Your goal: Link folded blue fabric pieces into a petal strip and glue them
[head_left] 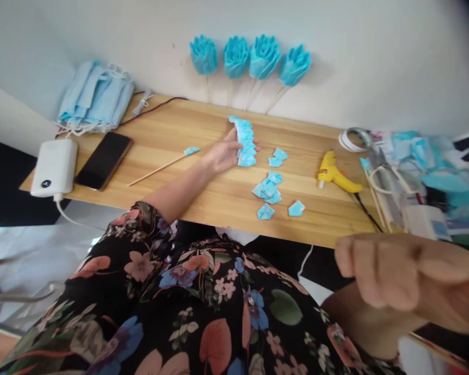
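Petal strip [244, 140]: a chain of folded light-blue pieces, standing on edge mid-table, towards the wall side. Your left hand [227, 154] is on it, arm stretched across the table [187, 130]. The fingers are closed lightly round the near side of the strip, thumb up by its top end. Grip is narrow and holds the strip only.

Your right hand [394, 276] is off the table, close to the camera at lower right and blurred. The fingers are curled in to a loose fist, knuckles facing the camera. Can't tell if anything is inside it.

Nearby:
- Loose folded blue pieces [268, 190] lie scattered just right of and below the strip, some overlapping, two lying apart near the front edge.
- Wooden stick [160, 167] with a blue tip lies flat to the left of your left hand, not touching it.
- Yellow glue gun [336, 175] lies on its side right of the pieces, with its cord running off the front edge.
- Tape roll [354, 138] sits behind the glue gun, beside a blurred clutter of blue scraps and sticks [418, 166].

Further out:
- Four finished blue flowers [250, 56] on sticks lean against the wall behind the strip.
- At the far left are a stack of blue face masks [96, 96], a dark phone [103, 159] and a white power bank [54, 166].
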A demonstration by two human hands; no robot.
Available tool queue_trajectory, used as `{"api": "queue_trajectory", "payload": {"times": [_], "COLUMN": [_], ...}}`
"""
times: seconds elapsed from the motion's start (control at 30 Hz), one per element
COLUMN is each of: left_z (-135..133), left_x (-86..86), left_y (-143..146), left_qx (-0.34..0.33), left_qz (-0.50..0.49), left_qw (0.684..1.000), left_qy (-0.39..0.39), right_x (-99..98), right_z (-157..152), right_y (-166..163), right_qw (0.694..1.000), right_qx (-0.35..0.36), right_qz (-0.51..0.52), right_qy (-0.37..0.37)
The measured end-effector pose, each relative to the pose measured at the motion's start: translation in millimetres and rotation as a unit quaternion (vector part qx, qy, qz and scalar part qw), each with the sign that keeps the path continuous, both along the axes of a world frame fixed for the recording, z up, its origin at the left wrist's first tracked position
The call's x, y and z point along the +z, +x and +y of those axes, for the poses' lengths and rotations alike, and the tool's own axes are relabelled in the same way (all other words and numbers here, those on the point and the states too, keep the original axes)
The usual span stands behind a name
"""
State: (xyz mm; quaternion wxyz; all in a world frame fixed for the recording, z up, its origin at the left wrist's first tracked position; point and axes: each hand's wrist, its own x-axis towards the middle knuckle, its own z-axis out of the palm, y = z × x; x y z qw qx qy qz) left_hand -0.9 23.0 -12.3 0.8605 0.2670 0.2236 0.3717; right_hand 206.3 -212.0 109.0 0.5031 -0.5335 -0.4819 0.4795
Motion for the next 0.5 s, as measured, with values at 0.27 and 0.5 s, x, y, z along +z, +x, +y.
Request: {"api": "queue_trajectory", "payload": {"times": [0.27,0.5], "left_z": [41,48], "left_x": [19.2,34.5], "left_y": [25,37], "left_qx": [-0.057,-0.038], "left_qz": [0.122,0.028], "left_qw": [0.991,0.997], "left_qy": [0.002,0.068], "right_x": [-17.7,-37.9], "right_z": [-4,17], "right_y": [-6,18], "right_qw": [0.990,0.983], "right_qx": [-0.080,-0.106], "right_qz": [0.086,0.137], "right_qy": [0.082,0.067]}}
